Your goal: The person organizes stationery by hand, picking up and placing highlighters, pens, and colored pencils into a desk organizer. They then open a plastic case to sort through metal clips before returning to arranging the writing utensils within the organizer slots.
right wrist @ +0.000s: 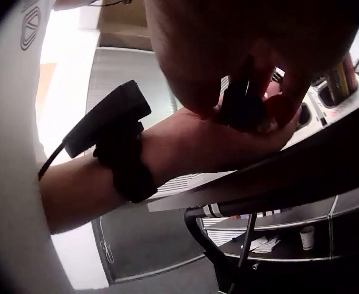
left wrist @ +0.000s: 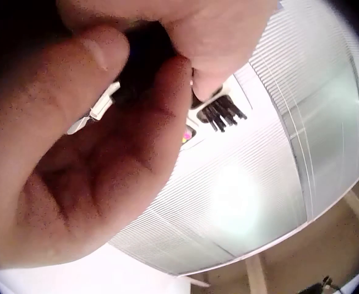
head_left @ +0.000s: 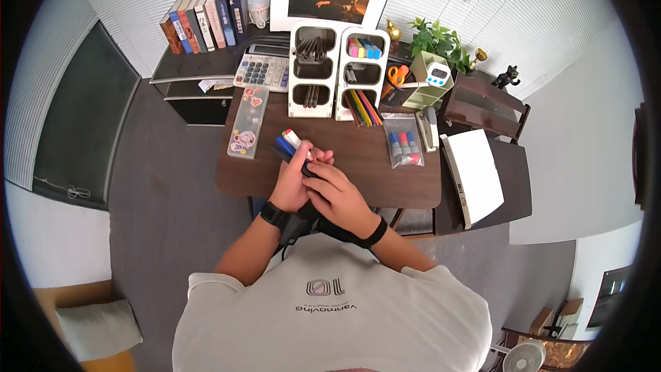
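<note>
Over the near edge of the desk, my left hand (head_left: 292, 184) grips a small bunch of markers. A blue marker (head_left: 284, 146) and a white marker (head_left: 292, 138) with a coloured end stick out past the thumb. My right hand (head_left: 342, 200) is brought against the left one, its fingers curled round a black marker-like piece (right wrist: 243, 104) at the near end of the bunch. The left wrist view shows a white clip (left wrist: 98, 110) inside the curled left hand; the rest of the bunch is hidden by palms and fingers.
White organizers (head_left: 313, 72) at the back of the desk (head_left: 330, 182) hold pens and coloured pencils (head_left: 363, 107). A decorated pencil case (head_left: 248, 124) and calculator (head_left: 263, 71) lie left. To the right are a clear bag of bottles (head_left: 404, 141), a stapler (head_left: 427, 129) and a white box (head_left: 475, 176).
</note>
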Available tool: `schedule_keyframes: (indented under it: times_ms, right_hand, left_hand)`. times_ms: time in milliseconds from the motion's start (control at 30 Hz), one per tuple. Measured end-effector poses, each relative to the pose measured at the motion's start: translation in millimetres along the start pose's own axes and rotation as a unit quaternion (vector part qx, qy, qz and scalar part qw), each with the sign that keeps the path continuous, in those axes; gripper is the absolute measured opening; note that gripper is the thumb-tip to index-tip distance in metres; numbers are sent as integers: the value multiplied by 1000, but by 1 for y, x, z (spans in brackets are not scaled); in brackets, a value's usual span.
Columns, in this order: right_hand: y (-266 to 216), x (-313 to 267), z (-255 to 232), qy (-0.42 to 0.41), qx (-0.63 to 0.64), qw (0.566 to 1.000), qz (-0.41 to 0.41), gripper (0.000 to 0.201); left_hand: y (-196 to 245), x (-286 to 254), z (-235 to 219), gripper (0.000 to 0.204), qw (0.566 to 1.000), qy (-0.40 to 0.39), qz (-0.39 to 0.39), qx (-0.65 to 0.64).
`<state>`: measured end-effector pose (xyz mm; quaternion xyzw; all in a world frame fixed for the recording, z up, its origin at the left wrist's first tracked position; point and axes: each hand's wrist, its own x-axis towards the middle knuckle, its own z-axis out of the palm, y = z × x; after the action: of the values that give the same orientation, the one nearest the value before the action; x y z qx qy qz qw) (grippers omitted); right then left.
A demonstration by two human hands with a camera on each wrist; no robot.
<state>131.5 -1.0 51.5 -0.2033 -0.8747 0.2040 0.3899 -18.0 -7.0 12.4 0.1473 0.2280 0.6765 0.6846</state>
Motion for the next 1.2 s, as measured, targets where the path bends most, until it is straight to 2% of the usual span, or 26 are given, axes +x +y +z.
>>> schedule_keyframes:
  times_ms: [33,67,100,167,200,233,300,333,400,500,567,600,667,700,767,833,900,967,1000,1033,1100,1167,1200]
  right_hand:
    - [0,-6,-2,-2,7,1000,5,33]
    - [1,-12,-6,27,29,999,32,32]
    - [2,-19,-10,57,49,995,60,31]
    - [11,-26,-20,97,39,986,129,30]
    - [18,-25,-25,105,49,984,134,30]
    - [23,-24,-30,113,58,982,138,30]
    - [31,-27,-31,112,96,974,170,33]
    - [35,-28,-28,113,141,969,170,35]
    - [48,-29,-22,108,201,954,196,44]
    - [42,-23,-28,96,176,961,192,49]
    - [45,-25,-24,95,176,957,210,46]
    - [53,-30,-18,113,191,953,208,43]
    - [56,-33,-18,136,208,946,209,41]
    - [57,-35,-19,139,222,944,201,38]
    - [57,-35,-25,147,237,941,194,35]
    - [59,-36,-30,122,247,944,180,32]
    - [67,-39,-28,133,260,939,182,28]
    - [67,-38,-29,142,271,935,181,23]
    - [63,-38,-29,167,348,896,222,20]
    - [61,-37,-30,189,421,848,261,17]
    - [75,-49,-20,174,411,852,275,19]
    - [75,-47,-26,153,402,856,286,21]
    - [73,-46,-30,149,436,833,306,24]
  left_hand:
    - [-3,3,-6,30,997,32,7,65]
    - [-1,5,6,16,996,43,65,46]
    - [5,2,15,16,996,49,58,51]
    - [10,1,29,21,940,109,157,282]
    - [3,8,17,26,921,73,206,321]
    - [1,9,18,26,922,72,200,324]
    - [-7,9,20,28,846,91,242,466]
    - [-11,10,18,30,812,70,276,509]
    - [-19,10,16,29,807,64,240,536]
    - [-19,7,19,31,778,43,188,598]
    - [-20,8,22,32,743,-17,205,637]
    - [-20,9,23,32,741,-22,201,641]
    - [-19,10,24,35,697,-66,235,675]
    - [-20,11,22,35,695,-70,231,678]
    - [-21,14,18,38,655,-97,272,698]
    - [-21,14,21,39,645,-106,273,706]
    - [-21,10,27,39,636,-111,274,713]
    - [-20,7,30,37,662,-80,208,716]
    - [-20,6,30,37,662,-79,208,716]
    - [-21,5,29,34,679,-65,194,705]
    - [-20,3,25,30,696,-47,180,694]
    - [-18,1,27,25,707,34,131,694]
    - [-20,1,30,21,754,37,152,638]
